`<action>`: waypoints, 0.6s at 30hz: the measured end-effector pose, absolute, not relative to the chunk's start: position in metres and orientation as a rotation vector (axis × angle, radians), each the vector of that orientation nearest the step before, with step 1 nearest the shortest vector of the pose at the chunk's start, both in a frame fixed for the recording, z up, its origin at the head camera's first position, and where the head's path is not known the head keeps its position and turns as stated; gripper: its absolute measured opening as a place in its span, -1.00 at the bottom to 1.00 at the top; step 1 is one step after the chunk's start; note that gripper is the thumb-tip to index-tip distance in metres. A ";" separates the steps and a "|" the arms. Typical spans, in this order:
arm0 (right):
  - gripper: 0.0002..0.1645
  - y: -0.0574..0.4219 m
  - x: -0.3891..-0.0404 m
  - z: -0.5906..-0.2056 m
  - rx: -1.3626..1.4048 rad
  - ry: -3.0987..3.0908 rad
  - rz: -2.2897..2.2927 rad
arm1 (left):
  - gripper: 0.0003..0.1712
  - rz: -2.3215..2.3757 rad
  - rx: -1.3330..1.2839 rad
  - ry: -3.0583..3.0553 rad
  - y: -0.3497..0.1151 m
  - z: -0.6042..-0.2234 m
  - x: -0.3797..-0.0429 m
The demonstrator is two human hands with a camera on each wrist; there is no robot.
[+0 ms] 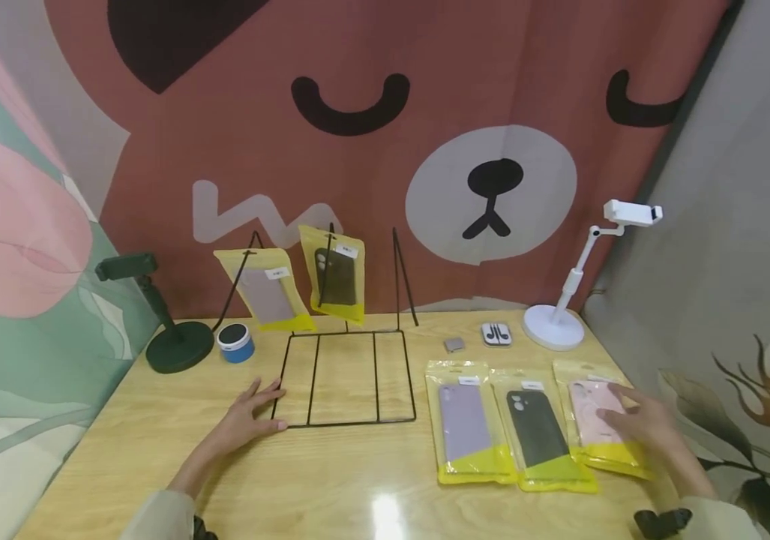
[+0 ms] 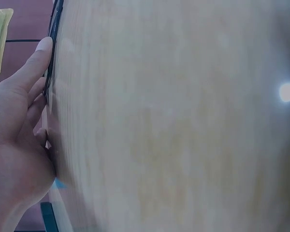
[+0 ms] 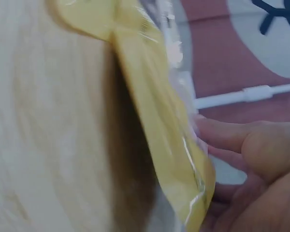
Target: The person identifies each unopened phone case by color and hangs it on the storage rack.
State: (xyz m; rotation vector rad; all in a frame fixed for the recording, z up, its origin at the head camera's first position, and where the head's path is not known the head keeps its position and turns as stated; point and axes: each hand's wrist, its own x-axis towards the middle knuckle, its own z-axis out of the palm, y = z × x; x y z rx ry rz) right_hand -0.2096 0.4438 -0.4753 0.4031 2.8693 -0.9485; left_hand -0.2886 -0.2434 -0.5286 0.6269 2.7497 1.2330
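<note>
My left hand [image 1: 247, 415] rests at the left front corner of a black wire display rack [image 1: 347, 424], fingers spread and nearly straight. Its thumb touches the wire [image 2: 51, 63] in the left wrist view. At the right, my right hand [image 1: 644, 424] grips a pink phone case in a clear and yellow pouch [image 1: 587, 412], thumb and fingertips on the case. The pouch's yellow end [image 3: 159, 145] stands over a shadow on the table. Left of it lie a black phone case in a pouch [image 1: 536, 427] and a purple phone case in a pouch [image 1: 463, 424].
Two pouched cases, one purple [image 1: 266, 292] and one black [image 1: 337, 277], hang on the rack's back hooks. A dark green stand [image 1: 178, 346] and blue jar [image 1: 236, 345] stand left. Earphones [image 1: 496, 334], a small grey item [image 1: 454, 345] and a white stand [image 1: 553, 328] are back right.
</note>
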 end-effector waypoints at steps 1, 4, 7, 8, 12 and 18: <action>0.01 0.445 -0.207 -0.474 0.368 2.893 -0.996 | -0.22 1.228 0.627 2.753 -0.244 -0.529 -0.289; -0.24 0.441 -0.199 -0.462 0.253 2.981 -1.121 | -0.22 1.219 0.624 2.754 -0.245 -0.529 -0.289; -0.39 0.426 -0.190 -0.444 0.165 3.065 -1.217 | -0.22 1.223 0.614 2.752 -0.247 -0.526 -0.289; -0.42 0.420 -0.188 -0.435 0.150 3.098 -1.219 | -0.22 1.228 0.609 2.749 -0.247 -0.525 -0.289; -0.54 0.384 -0.182 -0.403 0.023 3.255 -1.221 | -0.21 1.225 0.598 2.750 -0.247 -0.522 -0.288; -0.59 0.317 -0.174 -0.383 -0.339 3.289 -1.439 | -0.22 1.235 0.582 2.732 -0.241 -0.527 -0.286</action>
